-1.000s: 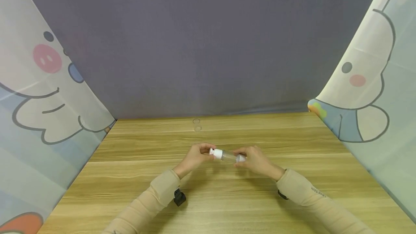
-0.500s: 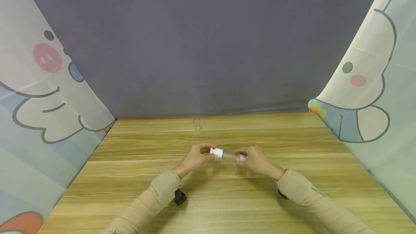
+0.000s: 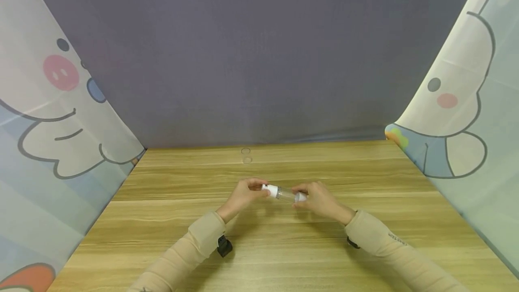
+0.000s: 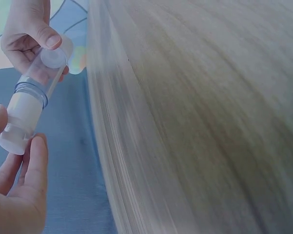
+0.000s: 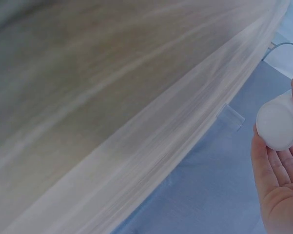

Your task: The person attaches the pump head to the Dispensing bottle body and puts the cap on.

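Both arms reach forward from the near side of the worktop (image 3: 194,175), converging above its middle. The left hand (image 3: 242,196) comes in from the left, its thumb and fingers pinching the white top end of the bottle (image 3: 286,195). The right hand (image 3: 319,198) faces it, back of the hand upward, its thumb and fingers gripping the bottle's white base from either side. The bottle is held between the two hands, raised off the worktop and lying nearly level across, its left end slightly farther back; the clear middle shows between the grips. In the left wrist view, the left fingers extend under the white end with the thumb opposite. Beige sleeves (image 3: 174,253) cover both forearms up to the wrists. Behind the hands, a clear cylinder (image 3: 247,157) stands near the worktop's back edge.
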A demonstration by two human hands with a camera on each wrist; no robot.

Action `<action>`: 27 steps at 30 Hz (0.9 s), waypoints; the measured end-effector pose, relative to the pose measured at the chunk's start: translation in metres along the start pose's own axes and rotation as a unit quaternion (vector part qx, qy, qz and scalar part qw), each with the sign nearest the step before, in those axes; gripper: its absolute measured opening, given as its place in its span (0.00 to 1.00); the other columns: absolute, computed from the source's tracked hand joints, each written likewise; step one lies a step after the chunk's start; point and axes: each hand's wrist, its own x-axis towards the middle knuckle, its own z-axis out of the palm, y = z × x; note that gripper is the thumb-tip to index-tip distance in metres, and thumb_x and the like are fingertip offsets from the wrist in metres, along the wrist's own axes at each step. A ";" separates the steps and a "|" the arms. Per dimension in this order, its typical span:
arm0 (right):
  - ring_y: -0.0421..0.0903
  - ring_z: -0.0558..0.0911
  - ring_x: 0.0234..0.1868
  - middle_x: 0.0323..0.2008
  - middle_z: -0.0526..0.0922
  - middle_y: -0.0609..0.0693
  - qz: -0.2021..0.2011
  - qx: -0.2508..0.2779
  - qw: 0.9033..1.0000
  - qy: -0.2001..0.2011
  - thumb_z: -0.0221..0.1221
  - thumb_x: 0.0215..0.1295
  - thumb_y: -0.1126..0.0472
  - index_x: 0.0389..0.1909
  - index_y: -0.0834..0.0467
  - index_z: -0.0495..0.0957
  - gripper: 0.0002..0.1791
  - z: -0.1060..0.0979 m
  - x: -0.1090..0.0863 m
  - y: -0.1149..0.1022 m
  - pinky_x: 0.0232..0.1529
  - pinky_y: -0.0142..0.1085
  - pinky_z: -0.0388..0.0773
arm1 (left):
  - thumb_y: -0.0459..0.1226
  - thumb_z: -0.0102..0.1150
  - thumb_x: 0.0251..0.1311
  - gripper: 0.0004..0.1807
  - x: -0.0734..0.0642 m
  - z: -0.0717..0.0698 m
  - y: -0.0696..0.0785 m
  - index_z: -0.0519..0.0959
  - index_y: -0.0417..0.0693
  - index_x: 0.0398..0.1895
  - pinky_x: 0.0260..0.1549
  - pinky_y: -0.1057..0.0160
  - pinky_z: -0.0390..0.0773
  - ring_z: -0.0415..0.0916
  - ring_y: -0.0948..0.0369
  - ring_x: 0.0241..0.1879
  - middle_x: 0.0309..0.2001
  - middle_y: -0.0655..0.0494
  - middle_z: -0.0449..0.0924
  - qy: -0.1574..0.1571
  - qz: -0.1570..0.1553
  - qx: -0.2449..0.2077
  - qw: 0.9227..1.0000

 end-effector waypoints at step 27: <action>0.47 0.82 0.38 0.42 0.83 0.56 0.003 -0.007 1.000 0.001 0.69 0.46 0.58 0.46 0.64 0.79 0.25 0.002 -0.001 0.000 0.36 0.37 0.80 | 0.34 0.63 0.54 0.18 0.014 0.003 -0.028 0.77 0.39 0.48 0.42 0.60 0.80 0.77 0.53 0.46 0.48 0.43 0.78 -0.008 0.016 -0.009 1.000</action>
